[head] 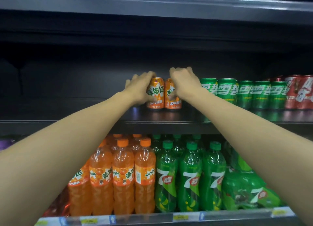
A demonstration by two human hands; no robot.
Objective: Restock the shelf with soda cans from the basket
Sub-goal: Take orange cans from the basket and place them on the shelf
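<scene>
— Soda cans first: where do you see them from the head camera?

— Two orange soda cans point(163, 93) stand upright on the dark shelf point(152, 117), side by side and touching, well back from its front edge. Your left hand point(139, 88) has its grip curled round the left orange can point(155, 93), fingers over the top and far side, thumb low on the front. Your right hand point(183, 83) wraps the right orange can point(171, 95) from above and from the right, and its knuckles hide most of the can's top.

— So neither grip is spread?

— No, both are closed round their cans. Your two forearms reach up from the lower corners and meet at the pair.

— What stands around them?

— Just right of your right hand runs a row of green cans point(243, 93), then red cans point(299, 93) at the far right, all upright on the same shelf. The shelf space left of your left hand is dark. On the shelf below, orange bottles point(123, 178) stand left of green bottles point(189, 178), and a green multipack point(249, 191) sits tilted at the right. Price tags point(180, 217) line that lower rail, too blurred to read
</scene>
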